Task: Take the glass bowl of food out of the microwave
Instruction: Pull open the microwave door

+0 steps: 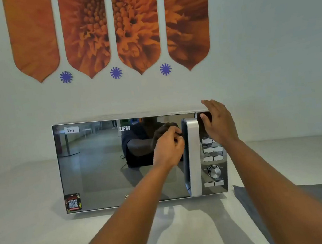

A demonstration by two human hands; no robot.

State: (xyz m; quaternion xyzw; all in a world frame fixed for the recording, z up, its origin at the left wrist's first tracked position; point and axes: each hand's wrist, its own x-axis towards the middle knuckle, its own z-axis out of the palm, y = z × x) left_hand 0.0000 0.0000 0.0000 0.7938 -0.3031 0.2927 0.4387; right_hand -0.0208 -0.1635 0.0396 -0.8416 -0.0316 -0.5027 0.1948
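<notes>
A silver microwave (pixel 93 168) with a mirrored door stands on the white counter, its door closed. The glass bowl is hidden behind the reflective door. My left hand (pixel 169 148) is at the left side of the vertical silver door handle (pixel 193 158), fingers curled towards it; whether they grip it I cannot tell. My right hand (pixel 219 123) is flat and open against the top right corner of the microwave, over the control panel (pixel 213 168).
A grey cloth (pixel 318 194) lies on the counter (pixel 28 225) to the right of the microwave. The wall behind carries orange flower panels (pixel 111 31). A round dial (pixel 214 171) sits low on the control panel.
</notes>
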